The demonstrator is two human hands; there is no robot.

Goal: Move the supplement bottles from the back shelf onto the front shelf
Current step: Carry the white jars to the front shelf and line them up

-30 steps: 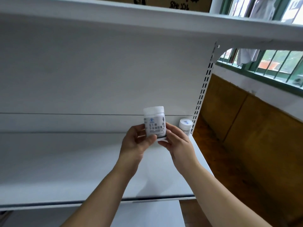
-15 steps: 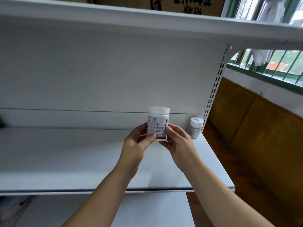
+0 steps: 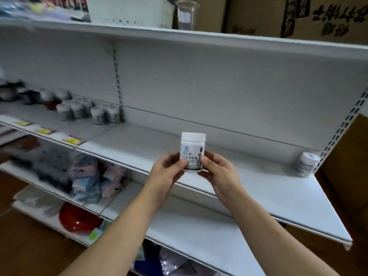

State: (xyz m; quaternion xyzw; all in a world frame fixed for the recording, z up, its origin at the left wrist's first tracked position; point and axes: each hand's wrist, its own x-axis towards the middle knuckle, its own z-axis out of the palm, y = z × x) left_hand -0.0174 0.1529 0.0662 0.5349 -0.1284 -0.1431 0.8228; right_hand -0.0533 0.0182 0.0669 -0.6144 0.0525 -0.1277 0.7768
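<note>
A white supplement bottle (image 3: 192, 148) with a white cap and a printed label stands upright in the air above the white shelf (image 3: 264, 194). My left hand (image 3: 168, 172) grips its lower left side and my right hand (image 3: 220, 172) grips its lower right side, thumbs on the label. A second white bottle (image 3: 306, 163) stands on the shelf at its far right corner, beside the slotted upright. Several more small bottles (image 3: 87, 110) stand in a cluster on the left section of the same shelf level.
Above hangs another white shelf (image 3: 179, 39) carrying cardboard boxes (image 3: 298, 14) and a clear beaker (image 3: 186, 14). Lower shelves on the left hold packaged goods (image 3: 89, 176) and a red bowl (image 3: 78, 218). Yellow price tags (image 3: 71, 140) line the left shelf edge. Wooden floor lies to the right.
The view has swung left and pulled back, bringing the left shelf section and lower shelves into sight. Both hands keep holding the bottle as before.
</note>
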